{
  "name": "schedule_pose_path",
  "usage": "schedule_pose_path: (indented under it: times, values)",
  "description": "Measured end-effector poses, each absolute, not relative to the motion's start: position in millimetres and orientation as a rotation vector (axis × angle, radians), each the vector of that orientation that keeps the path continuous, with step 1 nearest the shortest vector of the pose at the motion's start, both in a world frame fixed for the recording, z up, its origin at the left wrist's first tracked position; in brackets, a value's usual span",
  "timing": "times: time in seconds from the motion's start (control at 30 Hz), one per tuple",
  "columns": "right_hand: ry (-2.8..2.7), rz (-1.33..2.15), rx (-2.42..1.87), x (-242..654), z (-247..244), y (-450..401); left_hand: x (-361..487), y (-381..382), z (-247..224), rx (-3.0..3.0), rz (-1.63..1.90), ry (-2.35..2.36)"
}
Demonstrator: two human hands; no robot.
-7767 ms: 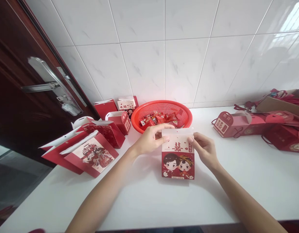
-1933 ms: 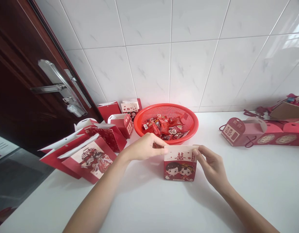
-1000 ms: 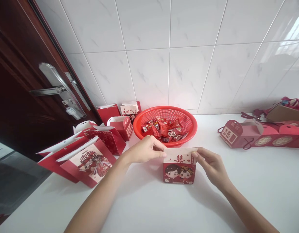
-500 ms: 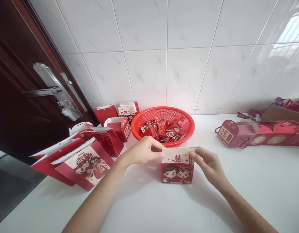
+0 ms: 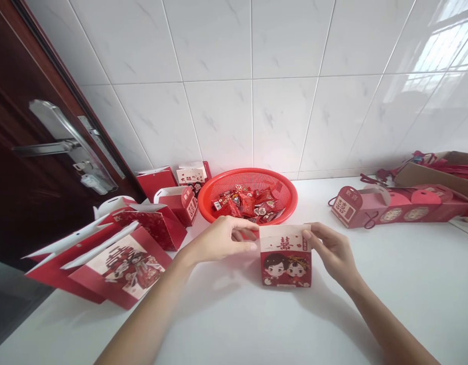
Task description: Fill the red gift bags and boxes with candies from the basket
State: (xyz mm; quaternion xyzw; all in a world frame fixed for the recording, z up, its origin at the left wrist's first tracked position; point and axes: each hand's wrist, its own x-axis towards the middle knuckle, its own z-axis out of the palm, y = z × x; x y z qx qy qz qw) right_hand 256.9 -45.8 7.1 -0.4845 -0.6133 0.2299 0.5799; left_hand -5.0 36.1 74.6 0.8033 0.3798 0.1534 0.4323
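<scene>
And we're live at the white counter (image 5: 393, 309), both hands on the piece! Just below the middle of the view, a small red-and-white card gift box (image 5: 286, 266) stands upright, printed with a cartoon bride and groom under a red double-happiness character. Its base looks to be sitting on the counter. The left hand (image 5: 220, 238) reaches in from 9 o'clock, its fingertips (image 5: 254, 247) at the box's left edge near the top. The right hand (image 5: 327, 251) comes in from 3 o'clock, its fingers (image 5: 310, 235) on the upper right corner. Neither hand is clenched: this is a light, curved-finger hold from both sides.

That box should weigh next to nothing, and the thin card may bow or crease if squeezed at the top edge, so the flat side walls look like the safest place to take hold.

Around it, a red plastic mesh basket (image 5: 203, 200) of wrapped red sweets (image 5: 243, 205) sits at 11 o'clock, with red paper gift bags (image 5: 119, 268) at 9 o'clock. Over at 2 o'clock, there's a row of pink carry boxes (image 5: 359, 208) and a cardboard carton (image 5: 431, 175).
</scene>
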Motion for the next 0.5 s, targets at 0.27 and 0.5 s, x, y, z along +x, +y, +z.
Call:
schedule_pose_path:
  times: [0.27,0.5]
  values:
    - [-1.048,0.242,-1.175,322,27,-50,-5,45,71,1.848,0.397,0.984]
    - [-0.557,-0.072,-1.394,397,44,-106,-4,47,72,1.748,0.400,0.996]
